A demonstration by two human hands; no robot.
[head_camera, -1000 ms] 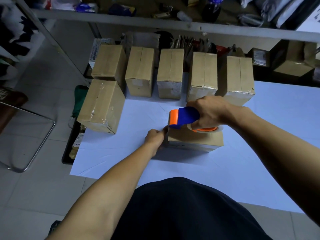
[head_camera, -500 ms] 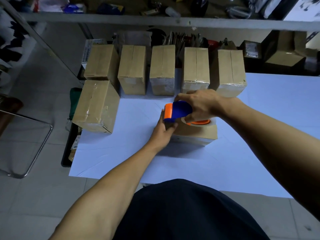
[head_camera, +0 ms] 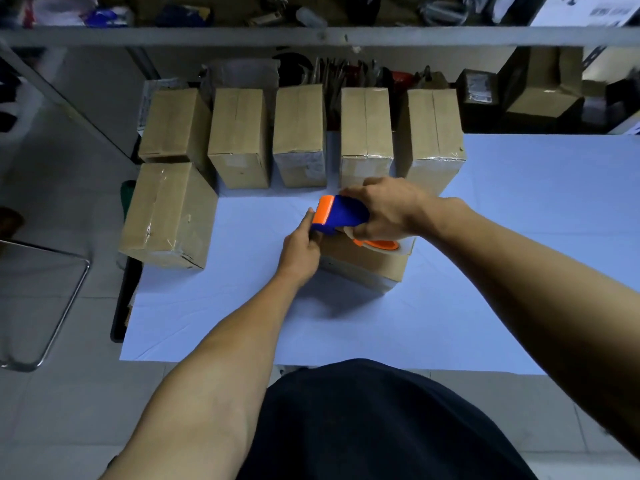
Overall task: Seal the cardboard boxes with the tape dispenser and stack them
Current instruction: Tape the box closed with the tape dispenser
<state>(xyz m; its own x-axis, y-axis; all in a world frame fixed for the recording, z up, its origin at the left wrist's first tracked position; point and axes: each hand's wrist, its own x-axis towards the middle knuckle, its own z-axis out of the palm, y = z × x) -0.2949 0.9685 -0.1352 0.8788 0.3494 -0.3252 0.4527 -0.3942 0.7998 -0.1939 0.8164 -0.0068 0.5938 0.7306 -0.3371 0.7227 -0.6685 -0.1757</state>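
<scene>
Cardboard box [head_camera: 363, 265] in hand sits on the white counter [head_camera: 502, 271], near its middle, in front of a row of five boxes [head_camera: 299, 133]; two more boxes [head_camera: 169, 213] stand at the left edge. Our right hand [head_camera: 384, 209] has its fingers clamped round the blue and orange tape dispenser [head_camera: 341, 216], held over the box's left end. Our left hand [head_camera: 301, 247] rests against that end, fingers pressed to the box just under the dispenser's orange nose; we cannot tell whether they pinch tape.

Risks, as we judge them:
- Serrated edge close to left fingertips: a quick pull could nick them.
- Tape may wrinkle or miss the seam if the box slides on the smooth counter.
- Weak press at the end leaves a loose tail.
</scene>
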